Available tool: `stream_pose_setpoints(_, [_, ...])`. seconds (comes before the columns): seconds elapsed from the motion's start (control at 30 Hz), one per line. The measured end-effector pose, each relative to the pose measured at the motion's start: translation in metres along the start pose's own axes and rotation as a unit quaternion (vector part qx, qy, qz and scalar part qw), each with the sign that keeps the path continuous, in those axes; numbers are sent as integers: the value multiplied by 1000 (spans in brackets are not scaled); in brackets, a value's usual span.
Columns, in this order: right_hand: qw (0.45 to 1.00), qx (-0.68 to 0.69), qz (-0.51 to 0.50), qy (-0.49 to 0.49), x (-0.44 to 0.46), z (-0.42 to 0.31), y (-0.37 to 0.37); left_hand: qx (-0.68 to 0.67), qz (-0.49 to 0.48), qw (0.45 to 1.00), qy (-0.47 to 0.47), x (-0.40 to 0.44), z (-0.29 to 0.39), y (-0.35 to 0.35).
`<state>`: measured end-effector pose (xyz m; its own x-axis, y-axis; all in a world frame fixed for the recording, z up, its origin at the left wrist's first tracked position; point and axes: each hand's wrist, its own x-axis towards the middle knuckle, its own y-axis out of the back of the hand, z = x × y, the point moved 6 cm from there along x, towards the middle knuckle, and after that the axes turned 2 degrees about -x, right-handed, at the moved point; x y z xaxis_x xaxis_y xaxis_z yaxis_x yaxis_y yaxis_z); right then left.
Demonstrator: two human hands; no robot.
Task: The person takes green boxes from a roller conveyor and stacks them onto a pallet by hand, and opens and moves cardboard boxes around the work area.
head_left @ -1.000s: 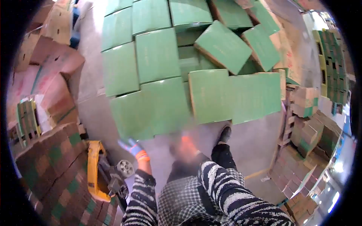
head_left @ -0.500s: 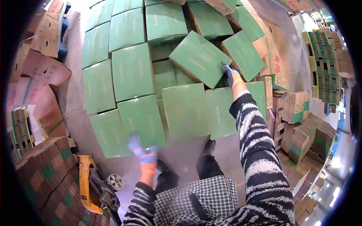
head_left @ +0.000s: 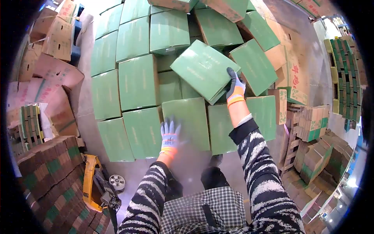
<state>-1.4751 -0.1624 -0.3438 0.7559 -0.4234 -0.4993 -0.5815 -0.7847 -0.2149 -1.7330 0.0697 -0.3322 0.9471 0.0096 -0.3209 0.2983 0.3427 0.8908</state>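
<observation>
My right hand (head_left: 236,86), in a grey-palmed glove with an orange cuff, grips the right corner of a tilted green box (head_left: 201,69) lying askew on other boxes. The fingertips rest on its top edge, and the thumb side is hidden. My left hand (head_left: 170,136), in a similar glove, is spread with fingers apart over the near left part of a green box (head_left: 186,119) in the front row. Whether it touches the box is hard to tell. More green boxes (head_left: 139,81) stand in close rows to the left and behind.
A yellow-handled pallet jack (head_left: 90,183) stands at lower left beside stacked brown cartons (head_left: 52,175). Flattened cardboard (head_left: 58,109) lies on the left. At right are a wooden pallet (head_left: 290,150), folded cartons (head_left: 311,121) and a tall green-and-brown stack (head_left: 346,76).
Since half a second ago, the askew box has tilted up a little under my right hand. My left hand has moved right and forward, from the front-left boxes to the middle one.
</observation>
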Motion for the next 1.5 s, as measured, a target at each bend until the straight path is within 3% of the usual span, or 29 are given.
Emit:
stream_pose_setpoints(0.07, [999,2,28,44,-7,-8,-8,11,3,1000,11,-2,0,-3])
stream_pose_setpoints(0.13, [999,6,32,2,-30,-27,-21,24,-10,1000,17,-5,-3,-9])
stream_pose_setpoints(0.2, [994,27,12,-102,-29,-1,-24,38,-36,998,19,-4,-1,-12])
stream_pose_setpoints(0.27, [983,17,41,-181,-60,5,-28,15,3,1000,15,-6,5,-2])
stream_pose_setpoints(0.33, [981,63,89,-163,-87,40,-24,-2,39,999,8,-9,15,10])
stream_pose_setpoints(0.5, [950,-236,128,-161,-114,70,-12,0,29,999,16,-25,6,-8])
stream_pose_setpoints(0.57, [945,-267,86,-167,-122,56,-12,0,31,1000,6,-28,8,-10])
stream_pose_setpoints(0.67, [846,-501,-172,-63,-77,123,0,9,26,1000,0,-32,6,-10])
stream_pose_setpoints(0.7, [700,-657,-276,-50,-110,78,-24,4,11,1000,-3,-33,7,-7])
stream_pose_setpoints(0.73, [633,-711,-303,-39,-118,61,-37,-1,-3,1000,-8,-33,7,-6])
stream_pose_setpoints(0.9, [606,-749,-263,50,-128,-15,-55,2,-12,1000,11,-33,11,0])
stream_pose_setpoints(0.93, [632,-728,-233,128,-120,-28,-47,-13,26,1000,4,-38,14,0])
stream_pose_setpoints(1.0, [664,-667,-175,288,-98,-38,-30,-27,14,999,-43,-44,36,9])
stream_pose_setpoints(1.03, [587,-703,-130,380,-77,-48,-16,-22,-11,998,-63,-47,45,6])
stream_pose_setpoints(1.07, [552,-731,-87,391,-56,-64,1,-14,-36,996,-81,-50,51,3])
stream_pose_setpoints(1.13, [487,-824,-32,287,-10,-88,40,-1,-70,994,-80,-49,50,-12])
stream_pose_setpoints(1.2, [456,-868,-45,194,23,-103,71,-3,-75,994,-75,-47,49,-19])
stream_pose_setpoints(1.27, [470,-863,-76,169,50,-104,87,15,-91,993,-68,-47,48,-25])
stream_pose_setpoints(1.3, [514,-834,-77,186,59,-102,90,26,-97,993,-65,-46,47,-26])
stream_pose_setpoints(1.4, [399,-886,-45,232,56,-78,73,30,-110,992,-50,-43,54,-22])
stream_pose_setpoints(1.5, [454,-863,-40,219,21,-69,53,52,-130,989,-44,-42,59,-20])
